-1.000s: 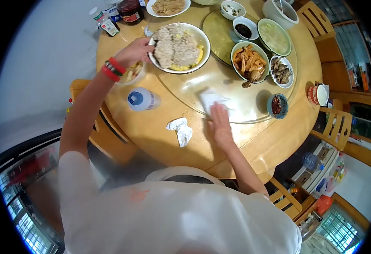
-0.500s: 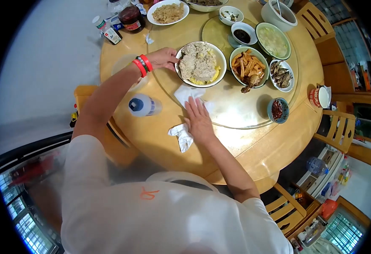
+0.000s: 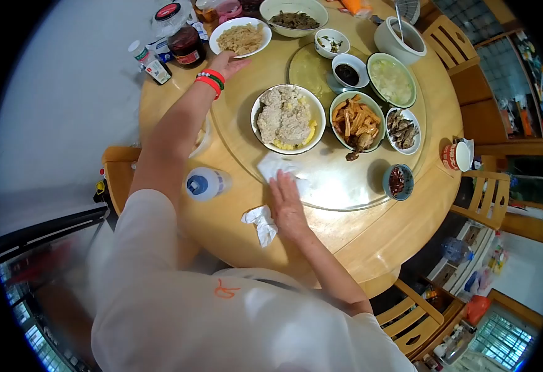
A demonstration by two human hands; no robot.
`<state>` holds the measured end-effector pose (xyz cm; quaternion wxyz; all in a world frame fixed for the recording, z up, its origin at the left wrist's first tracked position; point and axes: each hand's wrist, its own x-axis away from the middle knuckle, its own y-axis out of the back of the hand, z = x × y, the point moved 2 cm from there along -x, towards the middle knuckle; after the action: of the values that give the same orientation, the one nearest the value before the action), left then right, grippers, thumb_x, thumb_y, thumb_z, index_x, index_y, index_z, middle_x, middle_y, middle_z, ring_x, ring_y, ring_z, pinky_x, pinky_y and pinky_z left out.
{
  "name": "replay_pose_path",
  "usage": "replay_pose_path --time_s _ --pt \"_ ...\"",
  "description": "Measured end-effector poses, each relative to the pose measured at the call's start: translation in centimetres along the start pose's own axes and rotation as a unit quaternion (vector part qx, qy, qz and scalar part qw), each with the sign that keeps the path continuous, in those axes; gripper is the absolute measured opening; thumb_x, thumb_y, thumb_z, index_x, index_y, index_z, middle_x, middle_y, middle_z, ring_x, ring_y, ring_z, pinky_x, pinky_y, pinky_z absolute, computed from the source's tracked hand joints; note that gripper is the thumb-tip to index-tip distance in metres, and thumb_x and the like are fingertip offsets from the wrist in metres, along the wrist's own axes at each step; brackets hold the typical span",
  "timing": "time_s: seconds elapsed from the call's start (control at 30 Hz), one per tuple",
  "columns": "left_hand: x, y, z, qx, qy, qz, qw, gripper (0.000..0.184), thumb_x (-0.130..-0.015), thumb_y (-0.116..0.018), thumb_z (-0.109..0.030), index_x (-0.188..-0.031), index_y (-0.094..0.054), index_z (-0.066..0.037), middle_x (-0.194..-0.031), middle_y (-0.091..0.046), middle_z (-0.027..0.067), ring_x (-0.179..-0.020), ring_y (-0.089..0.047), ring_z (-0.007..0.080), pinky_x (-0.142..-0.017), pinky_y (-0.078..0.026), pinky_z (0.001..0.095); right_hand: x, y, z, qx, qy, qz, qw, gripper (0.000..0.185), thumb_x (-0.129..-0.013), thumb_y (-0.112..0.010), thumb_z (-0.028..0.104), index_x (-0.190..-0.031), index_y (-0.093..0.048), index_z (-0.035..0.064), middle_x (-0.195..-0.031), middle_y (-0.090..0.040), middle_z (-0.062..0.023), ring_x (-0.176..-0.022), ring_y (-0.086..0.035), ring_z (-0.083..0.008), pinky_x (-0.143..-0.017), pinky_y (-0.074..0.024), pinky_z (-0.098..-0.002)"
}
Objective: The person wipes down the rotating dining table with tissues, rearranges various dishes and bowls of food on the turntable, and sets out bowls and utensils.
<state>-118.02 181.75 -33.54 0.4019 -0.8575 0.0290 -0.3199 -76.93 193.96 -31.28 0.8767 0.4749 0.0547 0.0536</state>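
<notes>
My left hand (image 3: 229, 64), with red and green bands at the wrist, reaches to the near rim of a white plate (image 3: 244, 49) of pale shredded food. Its fingers stretch out beside and partly under the rim; whether they bear on the plate is hard to see. My right hand (image 3: 289, 206) lies flat, fingers extended, over a white tissue (image 3: 278, 166) at the edge of the glass turntable (image 3: 240, 146). Just left of it rests a crumpled tissue (image 3: 261, 224). A white bowl (image 3: 317, 137) of pale minced food over something yellow sits between my hands.
The turntable also bears a bowl of brown strips (image 3: 355, 124), a soup bowl (image 3: 393, 80), a small fish plate (image 3: 403, 131) and a chili bowl (image 3: 398, 181). A blue-capped bottle (image 3: 207, 183) stands near me. Jars (image 3: 186, 46) crowd the far left; a red paper cup (image 3: 456, 156) stands right.
My left hand has left the rim of the minced-food bowl and moved away from me to the shredded-food plate. My right hand stays on the tissue. The view has tilted, so the table appears lower.
</notes>
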Motion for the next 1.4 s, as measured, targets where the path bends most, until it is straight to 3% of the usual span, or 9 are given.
replay_pose_path --time_s 0.2,0.43,0.57,0.77,0.97,1.13,1.2,1.3,1.4 --pt "-3.9 1.4 -0.3 0.121 0.006 0.051 0.991 0.052 -0.082 -0.033 0.013 -0.133 -0.023 0.007 -0.138 -0.03 0.0276 -0.126 -0.035 0.0458 -0.103 -0.036 0.0593 -6.3 -3.6 1.6 0.06 0.079 0.03 0.995 0.054 -0.079 -0.044 0.004 -0.128 -0.035 -0.0169 -0.14 -0.025 -0.0348 -0.132 -0.023 -0.0474 -0.111 -0.0207 -0.0479" --pt "6.5 1.7 -3.4 -0.041 -0.022 0.072 0.996 0.047 -0.084 -0.035 0.011 -0.13 -0.027 0.007 -0.133 -0.036 0.027 -0.122 -0.041 0.0435 -0.098 -0.042 0.0585 -13.9 -5.4 3.1 0.16 0.013 0.138 0.977 0.056 -0.083 -0.044 0.011 -0.129 -0.033 -0.0184 -0.141 -0.017 -0.0366 -0.133 -0.021 -0.0482 -0.11 -0.0215 -0.0482" --pt "14.2 1.6 -5.8 -0.092 -0.029 0.091 0.991 0.06 -0.079 -0.035 0.014 -0.136 -0.022 0.004 -0.141 -0.03 0.0235 -0.13 -0.032 0.039 -0.108 -0.032 0.0548 -19.8 -9.0 2.3 0.206 -0.022 0.225 0.952 0.053 -0.085 -0.045 0.016 -0.128 -0.041 -0.0147 -0.142 -0.009 -0.0394 -0.131 -0.017 -0.0542 -0.109 -0.019 -0.054" --pt "21.9 3.9 -8.8 -0.19 -0.089 0.174 0.962 0.053 -0.084 -0.038 0.009 -0.135 -0.027 0.004 -0.138 -0.036 0.0213 -0.125 -0.041 0.0359 -0.105 -0.037 0.0485 -28.8 -3.7 4.7 0.177 -0.035 0.328 0.928 0.054 -0.086 -0.046 0.023 -0.128 -0.045 -0.0097 -0.142 -0.023 -0.0348 -0.129 -0.011 -0.0618 -0.103 -0.0134 -0.0682" --pt "27.6 6.7 -9.0 -0.223 -0.186 0.039 0.956 0.046 -0.084 -0.043 0.004 -0.13 -0.034 0.003 -0.126 -0.048 0.0174 -0.115 -0.053 0.0288 -0.094 -0.049 0.041 -41.7 -5.1 -10.7 0.239 -0.118 0.316 0.91 0.061 -0.082 -0.058 0.037 -0.135 -0.045 0.0094 -0.142 -0.031 -0.0283 -0.132 -0.01 -0.0572 -0.103 -0.0123 -0.0692" --pt "31.1 8.1 -9.1 -0.234 -0.188 -0.022 0.954 0.046 -0.084 -0.043 0.004 -0.13 -0.034 0.002 -0.126 -0.048 0.0171 -0.112 -0.055 0.0281 -0.091 -0.052 0.0401 -42.7 -0.6 -14.6 0.274 -0.311 0.123 0.901 0.069 -0.084 -0.056 0.039 -0.138 -0.037 0.0002 -0.146 -0.023 -0.0278 -0.132 -0.011 -0.056 -0.105 -0.0138 -0.0654" --pt "31.7 8.9 -8.7 -0.237 -0.184 -0.056 0.952 0.046 -0.084 -0.043 0.004 -0.129 -0.035 0.002 -0.125 -0.05 0.0169 -0.11 -0.057 0.0281 -0.09 -0.053 0.0405 -43.9 -1.5 -13.0 0.29 -0.143 0.336 0.885 0.073 -0.084 -0.054 0.038 -0.139 -0.031 -0.0044 -0.146 -0.017 -0.0307 -0.131 -0.016 -0.0569 -0.105 -0.017 -0.0628" --pt "32.2 9.5 -8.2 -0.22 -0.189 -0.065 0.955 0.046 -0.083 -0.043 0.005 -0.129 -0.036 0.001 -0.123 -0.051 0.0166 -0.109 -0.057 0.0283 -0.09 -0.053 0.0411 -43.8 -9.7 -9.1 0.375 0.045 0.167 0.911 0.072 -0.083 -0.054 0.037 -0.135 -0.034 -0.0082 -0.144 -0.022 -0.0318 -0.129 -0.024 -0.054 -0.105 -0.0218 -0.0598" --pt "33.3 9.8 -7.5 -0.202 -0.193 -0.095 0.955 0.049 -0.084 -0.044 0.006 -0.132 -0.035 -0.001 -0.124 -0.051 0.0157 -0.11 -0.056 0.0278 -0.089 -0.053 0.0418 -45.9 -3.0 -6.5 0.49 0.115 0.249 0.827 0.068 -0.084 -0.05 0.032 -0.133 -0.034 -0.012 -0.143 -0.024 -0.032 -0.129 -0.028 -0.0498 -0.104 -0.0268 -0.0566"
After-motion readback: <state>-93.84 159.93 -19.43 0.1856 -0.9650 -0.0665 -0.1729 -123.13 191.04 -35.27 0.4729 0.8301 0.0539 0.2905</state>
